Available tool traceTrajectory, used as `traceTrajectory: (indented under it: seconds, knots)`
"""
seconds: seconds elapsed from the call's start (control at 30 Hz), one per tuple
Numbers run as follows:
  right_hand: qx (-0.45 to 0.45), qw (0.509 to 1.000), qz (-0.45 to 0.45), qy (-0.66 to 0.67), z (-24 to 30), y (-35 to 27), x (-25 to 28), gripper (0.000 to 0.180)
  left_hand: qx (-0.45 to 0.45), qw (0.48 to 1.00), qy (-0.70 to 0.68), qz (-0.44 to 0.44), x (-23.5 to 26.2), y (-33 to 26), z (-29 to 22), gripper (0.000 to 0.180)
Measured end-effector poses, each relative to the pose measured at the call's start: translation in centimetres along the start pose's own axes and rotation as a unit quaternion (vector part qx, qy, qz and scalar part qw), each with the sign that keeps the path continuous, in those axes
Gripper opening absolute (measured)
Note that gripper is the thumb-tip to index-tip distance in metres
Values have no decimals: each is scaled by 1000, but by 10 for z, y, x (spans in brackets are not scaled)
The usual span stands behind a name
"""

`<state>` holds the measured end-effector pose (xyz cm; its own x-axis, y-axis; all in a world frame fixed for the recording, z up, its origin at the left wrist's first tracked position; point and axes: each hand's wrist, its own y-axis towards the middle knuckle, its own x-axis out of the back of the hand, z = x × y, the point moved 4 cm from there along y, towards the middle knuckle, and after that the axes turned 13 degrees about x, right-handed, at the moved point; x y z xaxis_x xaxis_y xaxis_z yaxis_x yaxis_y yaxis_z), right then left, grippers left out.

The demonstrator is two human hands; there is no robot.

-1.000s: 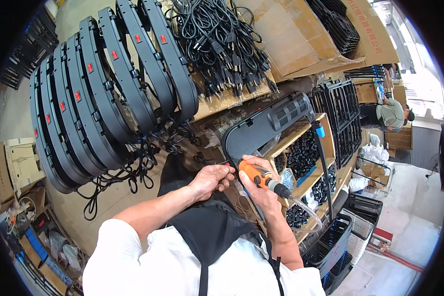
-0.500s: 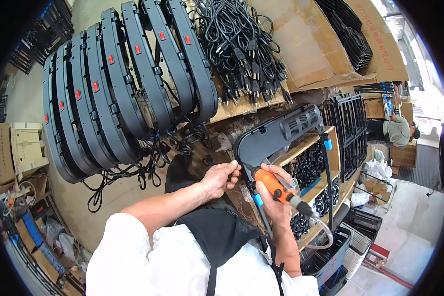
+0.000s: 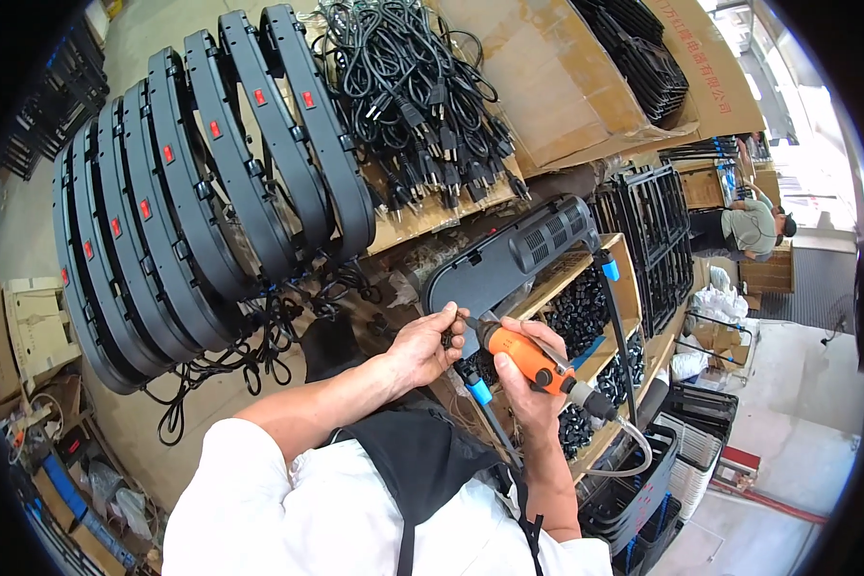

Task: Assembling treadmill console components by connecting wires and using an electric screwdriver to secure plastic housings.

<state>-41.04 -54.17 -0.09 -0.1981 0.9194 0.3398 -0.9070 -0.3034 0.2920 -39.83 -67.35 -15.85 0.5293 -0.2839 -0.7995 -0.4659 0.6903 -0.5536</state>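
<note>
My right hand [image 3: 536, 389] is wrapped round an orange air screwdriver [image 3: 520, 350] with a clear hose at its rear end. Its nose points left toward the fingertips of my left hand [image 3: 430, 344]. Those fingers are pinched together at the tool's tip; whatever small thing they hold is hidden. Just beyond both hands lies a long black plastic housing [image 3: 480, 278] with vent slots and a rounded end. It rests on a black frame with blue clips [image 3: 479, 392].
Several curved black housings with red switches [image 3: 214, 130] stand in a row at left. Black power cords [image 3: 403, 96] are heaped beside a cardboard box [image 3: 538, 86]. A wooden shelf [image 3: 627, 278] holds small black parts at right. Another person [image 3: 754, 228] is farther off.
The view has shifted, so the housings and cords sit farther left. My left fingertips and the screwdriver's tip have come closer together, in front of the housing.
</note>
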Motion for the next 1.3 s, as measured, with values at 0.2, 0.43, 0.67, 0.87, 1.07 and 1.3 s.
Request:
traceTrajectory:
  seconds: [0.2, 0.43, 0.67, 0.87, 1.07, 1.3]
  knots:
    - [-35, 998, -59, 10, -16, 26, -7, 51, -36, 996, 80, -14, -17, 0, -4, 33]
    - [-54, 997, -57, 23, -37, 61, -18, 50, -21, 985, 168, 9, -5, -4, -1, 29]
    - [-31, 999, -14, 7, -57, 73, -28, 44, -32, 968, 246, -39, 8, -13, -13, 32]
    - [-23, 1000, 10, 1, -60, 78, -31, 34, -59, 967, 241, -48, 9, -25, -22, 33]
    - [-38, 998, 34, -29, -52, 87, -38, 33, -113, 966, 231, -39, 29, -43, -32, 27]
    - [41, 994, 95, -26, -67, 86, -33, 38, -124, 986, 110, 20, 50, -20, -10, 23]
